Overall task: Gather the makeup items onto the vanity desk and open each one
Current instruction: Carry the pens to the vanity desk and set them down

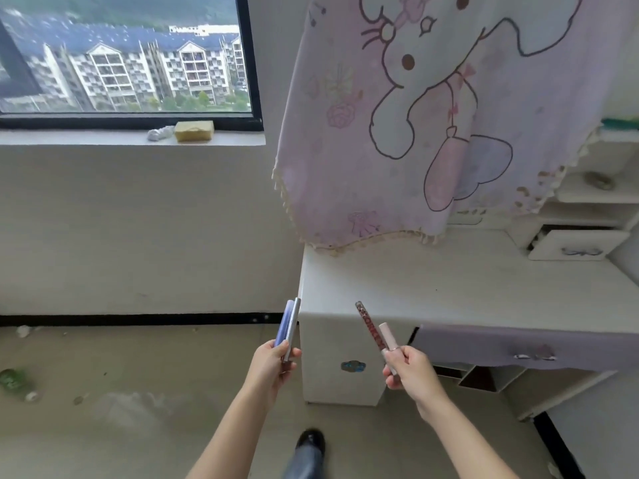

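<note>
Left hand (273, 366) fingers curled around two tubes (288, 323), right hand (409, 369) pinching a red wand (368, 324) plus pink tube (387, 337) — doubled-up, loose grips could slip short of the desk (466, 288).

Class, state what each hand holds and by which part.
The left hand grips two slim tubes, one lilac and one silver, by their lower ends. The right hand grips a dark red glittery tube and a pale pink tube, also by their lower ends.
</note>
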`<control>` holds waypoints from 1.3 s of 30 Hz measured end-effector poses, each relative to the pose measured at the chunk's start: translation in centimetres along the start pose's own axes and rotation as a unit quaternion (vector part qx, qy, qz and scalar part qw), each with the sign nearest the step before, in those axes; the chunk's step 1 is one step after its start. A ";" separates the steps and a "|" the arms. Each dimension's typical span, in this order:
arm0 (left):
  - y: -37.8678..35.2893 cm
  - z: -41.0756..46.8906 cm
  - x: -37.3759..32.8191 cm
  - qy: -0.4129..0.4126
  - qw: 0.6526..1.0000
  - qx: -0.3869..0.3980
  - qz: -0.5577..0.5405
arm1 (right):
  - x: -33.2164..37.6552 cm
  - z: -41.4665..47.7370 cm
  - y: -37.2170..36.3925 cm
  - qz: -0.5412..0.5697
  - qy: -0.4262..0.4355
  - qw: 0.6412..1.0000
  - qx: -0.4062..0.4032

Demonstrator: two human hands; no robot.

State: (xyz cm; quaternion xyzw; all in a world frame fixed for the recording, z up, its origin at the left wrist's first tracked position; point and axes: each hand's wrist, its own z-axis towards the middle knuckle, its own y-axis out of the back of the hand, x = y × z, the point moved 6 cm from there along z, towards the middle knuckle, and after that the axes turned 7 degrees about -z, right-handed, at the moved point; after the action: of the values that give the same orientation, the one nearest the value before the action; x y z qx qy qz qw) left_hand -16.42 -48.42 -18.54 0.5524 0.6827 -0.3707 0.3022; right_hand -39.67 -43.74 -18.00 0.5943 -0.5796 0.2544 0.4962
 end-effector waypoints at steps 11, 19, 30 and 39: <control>-7.3 20.0 -3.7 0.091 0.985 0.030 0.142 | 3.1 17.0 -1.5 -0.058 -0.095 0.993 -0.037; -10.9 25.8 -4.0 0.113 0.979 0.031 0.164 | 2.8 22.7 -1.7 -0.054 -0.137 0.988 -0.050; -12.7 28.2 -3.2 0.100 0.952 0.017 0.288 | 3.5 29.2 -3.4 -0.121 -0.167 0.978 0.008; -13.7 28.8 -4.0 0.105 0.896 0.041 0.429 | 4.3 32.3 -5.6 -0.226 -0.152 0.959 0.076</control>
State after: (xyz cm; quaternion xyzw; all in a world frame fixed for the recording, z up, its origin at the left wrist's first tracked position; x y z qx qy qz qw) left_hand -28.89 -76.25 -28.53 0.8394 0.3914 -0.1719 0.3355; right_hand -42.38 -75.14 -28.10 0.7774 -0.4779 0.0857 0.3998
